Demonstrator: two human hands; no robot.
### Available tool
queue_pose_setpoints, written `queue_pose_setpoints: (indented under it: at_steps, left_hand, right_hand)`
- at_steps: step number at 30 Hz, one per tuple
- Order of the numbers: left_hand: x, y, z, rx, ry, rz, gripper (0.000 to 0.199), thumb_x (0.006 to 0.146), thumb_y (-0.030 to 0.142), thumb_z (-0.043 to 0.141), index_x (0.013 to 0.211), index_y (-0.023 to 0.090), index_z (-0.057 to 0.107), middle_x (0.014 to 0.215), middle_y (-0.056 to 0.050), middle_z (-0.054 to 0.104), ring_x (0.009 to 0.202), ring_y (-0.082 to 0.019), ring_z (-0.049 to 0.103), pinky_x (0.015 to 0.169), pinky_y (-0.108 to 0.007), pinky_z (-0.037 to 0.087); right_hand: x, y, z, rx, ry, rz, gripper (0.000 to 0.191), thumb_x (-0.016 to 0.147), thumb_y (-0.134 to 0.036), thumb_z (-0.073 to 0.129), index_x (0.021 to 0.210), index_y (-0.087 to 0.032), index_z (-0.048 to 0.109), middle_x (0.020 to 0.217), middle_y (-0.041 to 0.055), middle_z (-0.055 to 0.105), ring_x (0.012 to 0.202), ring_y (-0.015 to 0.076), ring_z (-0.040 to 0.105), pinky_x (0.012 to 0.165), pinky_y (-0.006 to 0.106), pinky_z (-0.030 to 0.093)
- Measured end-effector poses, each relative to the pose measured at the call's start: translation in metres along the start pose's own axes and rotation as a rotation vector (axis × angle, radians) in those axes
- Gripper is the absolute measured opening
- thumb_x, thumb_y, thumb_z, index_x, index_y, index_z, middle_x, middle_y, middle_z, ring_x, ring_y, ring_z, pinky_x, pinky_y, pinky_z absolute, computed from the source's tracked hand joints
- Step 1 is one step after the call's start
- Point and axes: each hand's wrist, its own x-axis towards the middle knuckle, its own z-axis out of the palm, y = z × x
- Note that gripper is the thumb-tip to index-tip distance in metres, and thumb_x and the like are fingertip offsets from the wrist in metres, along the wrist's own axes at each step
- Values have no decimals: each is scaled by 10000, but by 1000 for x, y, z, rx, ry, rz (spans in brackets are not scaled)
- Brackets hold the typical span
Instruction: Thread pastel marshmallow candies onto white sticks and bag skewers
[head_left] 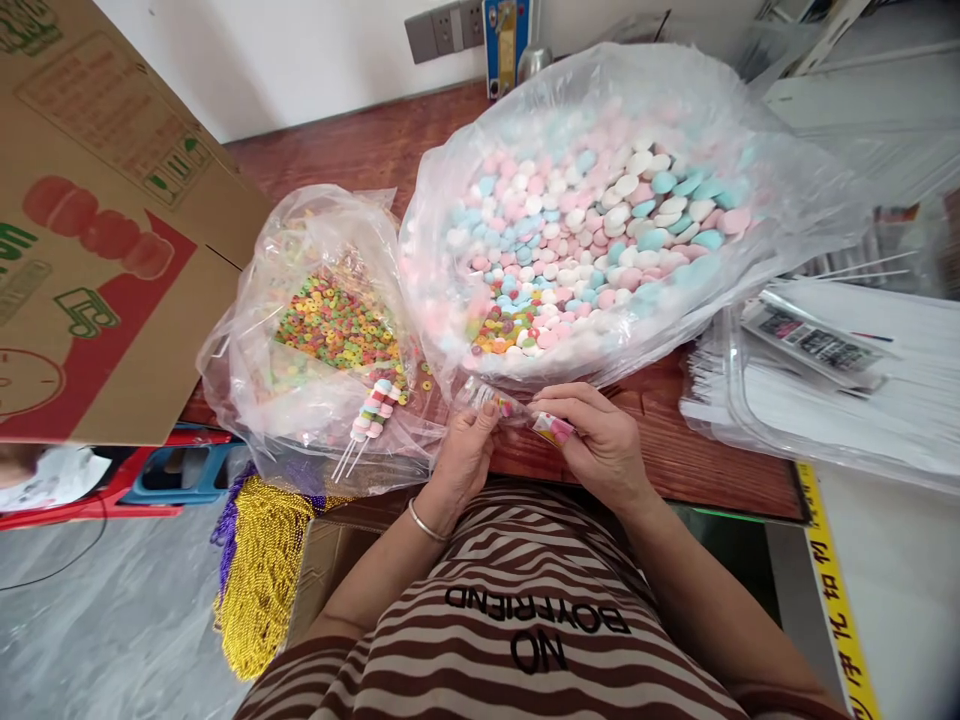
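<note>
At the table's front edge my left hand (469, 445) pinches one side of a small clear plastic bag (511, 407) with coloured print. The fingers of my right hand (600, 440) are closed on its other side, where a pink and white printed part (553, 428) shows. Whether this is one bag or two overlapping ones, I cannot tell. Left of my left hand, candy skewers (375, 410) with stacked pastel and coloured pieces on white sticks lie on a plastic bag of small ring candies (337, 320). Just beyond my hands is a large open bag of pastel candy discs (555, 230).
A big cardboard box (97, 220) stands at the left. To the right, a clear tray (731, 350) holds many white sticks (915, 350) and printed packets. Gold bead strands (266, 570) hang below the table's left front. Wall sockets (444, 30) are at the back.
</note>
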Motion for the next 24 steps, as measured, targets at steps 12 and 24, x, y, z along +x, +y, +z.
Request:
queue_pose_setpoints:
  at_steps: [12,24]
  left_hand:
    - [9,16,1,-421,166,-156,161,792,215,835,795,170,681,830,-5,729,745,-122,667,769,-250,563]
    - [-12,74,-54,-544,133,197,307,662,171,932,686,184,626,638,53,544,583,-69,490,584,-214,456]
  right_hand:
    - [24,-39,12,200,-18,194,157,955,-326,657,1058,-221,715,860,19,678,772,165,627,721,291,523]
    - [34,-46,47,188,-111,120,125,994,-271,594,1041,-230,702,951,36,741,853,186,684,752,297,539]
